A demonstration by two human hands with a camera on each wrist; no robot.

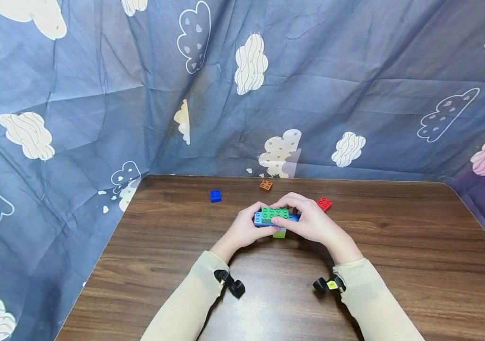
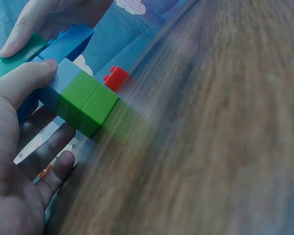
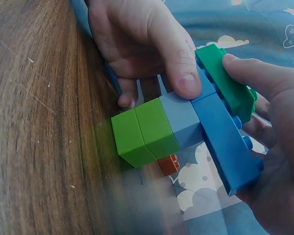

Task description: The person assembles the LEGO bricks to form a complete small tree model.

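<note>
Both hands hold one stack of toy building bricks above the wooden table. At its bottom are two lime green bricks [image 3: 143,131], then a light blue brick [image 3: 180,120]. Long blue bricks [image 3: 228,142] lie crosswise over these, topped by a green brick [image 1: 274,214]. My left hand [image 1: 246,227] grips the stack from the left, its thumb against the light blue and blue bricks. From the right, my right hand [image 1: 306,220] pinches the green brick, with its thumb on the near side. Its other fingers are partly hidden behind the bricks.
Loose bricks lie toward the table's [image 1: 174,227] back: a dark blue one [image 1: 215,195] at the left, an orange-brown one [image 1: 266,185] behind the hands, and a red one [image 1: 324,204] just beyond the right hand. A cloud-patterned cloth [image 1: 225,109] hangs behind the table.
</note>
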